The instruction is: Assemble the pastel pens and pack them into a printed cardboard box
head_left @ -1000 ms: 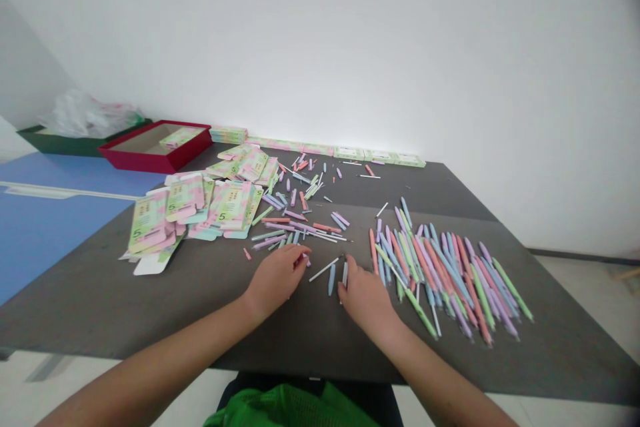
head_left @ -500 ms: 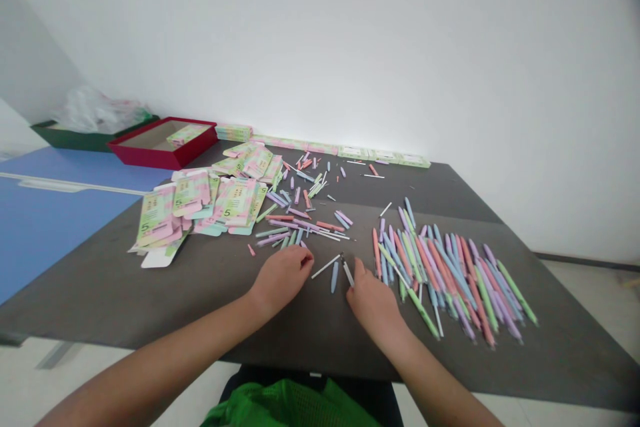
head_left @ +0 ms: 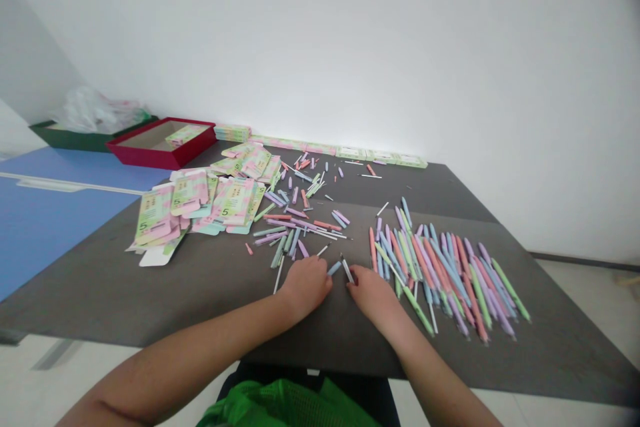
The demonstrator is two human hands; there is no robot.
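My left hand (head_left: 306, 287) is low over the table, its fingers curled around a light blue pen barrel (head_left: 334, 269), whose end sticks out toward the right. A white pen refill (head_left: 347, 269) with a dark tip points up and away from my right hand (head_left: 371, 292), pinched between thumb and fingers. Just beyond my left knuckles another refill (head_left: 323, 250) shows in part. One more white refill (head_left: 279, 275) lies left of that hand, beside loose pen parts (head_left: 287, 240) in purple, green and blue.
At the right lies a heap of pastel pens (head_left: 440, 267). Flat printed cartons (head_left: 193, 203) pile up at the left, behind them a red box (head_left: 173, 157) and a green tray (head_left: 80, 139) with plastic bags. Small boxes (head_left: 380, 157) line the wall. Scattered pen parts (head_left: 305, 199) cover the middle.
My left hand has moved right and nearer, and the blue barrel that lay on the table is now in its fingers, turned. The right hand has lifted the refill's tip and tilted it.
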